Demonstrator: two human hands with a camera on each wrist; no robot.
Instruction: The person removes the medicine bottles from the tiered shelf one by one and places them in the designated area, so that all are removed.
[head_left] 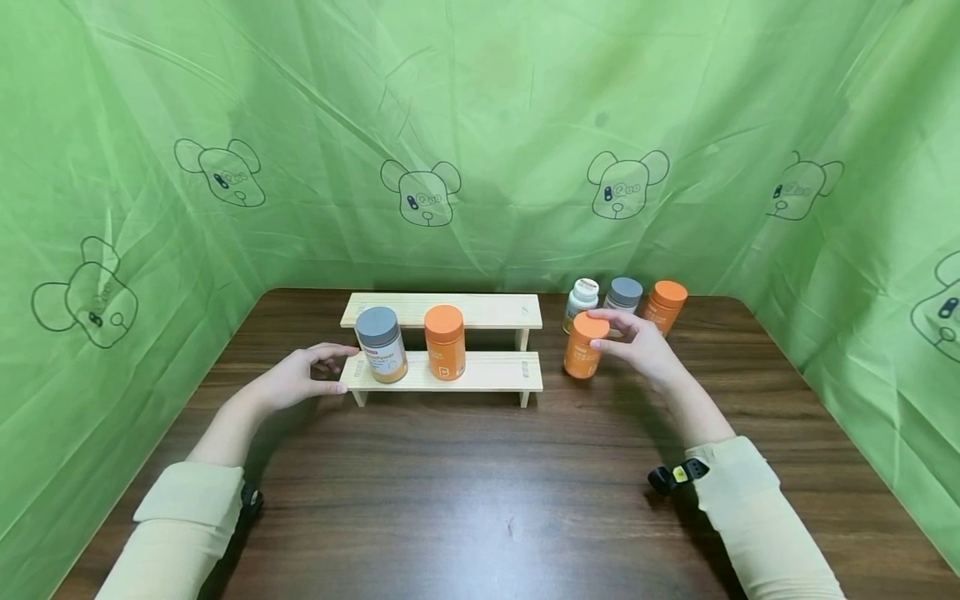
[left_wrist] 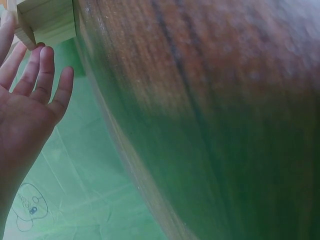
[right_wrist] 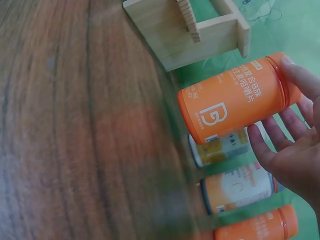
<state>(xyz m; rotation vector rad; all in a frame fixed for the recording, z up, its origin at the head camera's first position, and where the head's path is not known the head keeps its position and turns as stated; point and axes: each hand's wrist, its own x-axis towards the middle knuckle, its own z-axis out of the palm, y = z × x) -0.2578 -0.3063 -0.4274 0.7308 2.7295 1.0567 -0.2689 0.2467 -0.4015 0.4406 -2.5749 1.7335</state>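
Observation:
My right hand (head_left: pixel 637 340) grips an orange supplement bottle (right_wrist: pixel 227 100) by its lid, thumb on one side and fingers on the other. The bottle is close to upright in the head view; whether its base touches the table cannot be told. At the left end of the two-tier wooden rack (head_left: pixel 491 371), my left hand (head_left: pixel 300 377) touches the lower shelf with thumb and fingertips, its fingers fairly straight in the left wrist view. On that lower shelf stand a grey-lidded bottle (head_left: pixel 382 350) and, to its right, another orange bottle (head_left: pixel 446 343).
Behind my right hand stand a small white-capped bottle (head_left: pixel 582 298), a second grey-lidded bottle (head_left: pixel 624 293) and an orange bottle (head_left: pixel 666 304). A green curtain (head_left: pixel 510 108) surrounds the dark wooden table (head_left: pixel 420 483) at the back and sides.

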